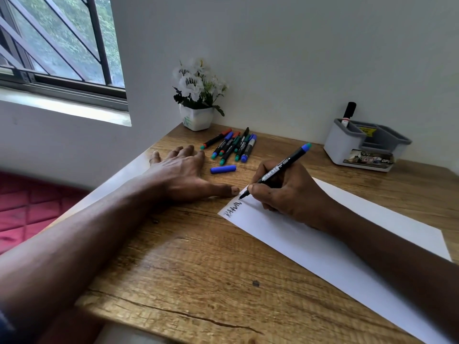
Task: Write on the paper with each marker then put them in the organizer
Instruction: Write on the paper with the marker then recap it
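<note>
My right hand (288,192) grips a black marker (285,165) with a blue end, its tip touching the near-left corner of the white paper (335,244), beside dark handwritten letters (232,209). My left hand (183,172) lies flat on the wooden desk with fingers spread, its thumb at the paper's corner. A loose blue cap (223,169) lies just beyond the left hand. Several capped markers (231,146) lie in a pile behind it. The grey organizer (365,147) stands at the back right with one black-capped marker (347,114) upright in it.
A white pot of artificial flowers (197,115) stands in the back corner against the wall. The wooden desk (198,269) has its left edge along a window wall, with a red quilted surface (29,207) below on the left.
</note>
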{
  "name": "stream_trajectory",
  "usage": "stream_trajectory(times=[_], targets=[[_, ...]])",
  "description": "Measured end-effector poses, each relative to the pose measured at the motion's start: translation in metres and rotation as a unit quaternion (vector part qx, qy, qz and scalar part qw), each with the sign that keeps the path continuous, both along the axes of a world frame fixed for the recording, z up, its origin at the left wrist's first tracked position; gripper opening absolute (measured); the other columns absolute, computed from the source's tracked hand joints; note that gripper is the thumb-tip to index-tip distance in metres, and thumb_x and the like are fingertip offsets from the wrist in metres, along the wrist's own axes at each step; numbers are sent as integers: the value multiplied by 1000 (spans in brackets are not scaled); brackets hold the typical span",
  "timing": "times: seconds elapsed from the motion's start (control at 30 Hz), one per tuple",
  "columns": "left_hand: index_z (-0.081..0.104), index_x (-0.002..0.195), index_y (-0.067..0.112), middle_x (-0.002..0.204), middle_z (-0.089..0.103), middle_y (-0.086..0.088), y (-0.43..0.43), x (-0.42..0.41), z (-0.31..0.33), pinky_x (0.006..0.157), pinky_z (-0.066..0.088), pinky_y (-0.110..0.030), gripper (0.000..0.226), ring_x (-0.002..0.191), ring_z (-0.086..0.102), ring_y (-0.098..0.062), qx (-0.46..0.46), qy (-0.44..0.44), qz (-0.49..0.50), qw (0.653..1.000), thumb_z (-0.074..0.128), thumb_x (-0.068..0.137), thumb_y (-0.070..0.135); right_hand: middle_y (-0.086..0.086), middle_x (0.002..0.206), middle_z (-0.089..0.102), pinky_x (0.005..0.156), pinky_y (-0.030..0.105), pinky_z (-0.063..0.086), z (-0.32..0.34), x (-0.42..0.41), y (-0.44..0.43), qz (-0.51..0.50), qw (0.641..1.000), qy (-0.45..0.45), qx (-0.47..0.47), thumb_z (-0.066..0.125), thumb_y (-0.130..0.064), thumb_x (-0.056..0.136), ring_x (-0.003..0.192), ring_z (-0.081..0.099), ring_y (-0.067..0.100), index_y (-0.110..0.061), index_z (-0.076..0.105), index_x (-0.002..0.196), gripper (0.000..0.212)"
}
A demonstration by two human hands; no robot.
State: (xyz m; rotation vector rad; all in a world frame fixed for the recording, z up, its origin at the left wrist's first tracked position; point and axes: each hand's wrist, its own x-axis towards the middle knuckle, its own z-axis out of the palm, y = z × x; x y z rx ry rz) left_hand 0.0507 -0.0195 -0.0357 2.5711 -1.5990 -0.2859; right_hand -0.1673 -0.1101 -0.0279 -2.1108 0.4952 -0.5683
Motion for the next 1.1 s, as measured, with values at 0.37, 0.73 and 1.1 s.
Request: stream_trajectory(times=[0.37, 0.73, 1.1], targets=[[11, 163, 28, 172, 1, -2, 1, 0, 1, 121, 0, -64, 142, 158, 2, -29, 8, 4, 0, 1000, 33, 45, 105, -4, 55, 60, 51, 19, 45, 0, 0, -2, 7, 1000, 14, 3, 70, -5, 91, 50, 55, 5, -6, 66, 84, 8], [11, 164, 29, 172, 1, -2, 0, -2, 1, 122, 1, -63, 148, 158, 3, -28, 11, 4, 3, 1000, 30, 39, 107, 0, 54, 56, 49, 23, 44, 0, -1, -2, -8, 1000, -1, 13, 67, -1, 89, 46, 51, 11, 2, 62, 82, 9], [12, 163, 28, 172, 3, -2, -1, 0, 1, 123, 3, -65, 152, 158, 5, -28, 11, -1, 0, 1000, 27, 36, 110, 1, 54, 57, 49, 24, 45, 0, 0, -2, -12, 1000, 1, 1, 67, -2, 90, 46, 52, 11, -5, 62, 79, 12]])
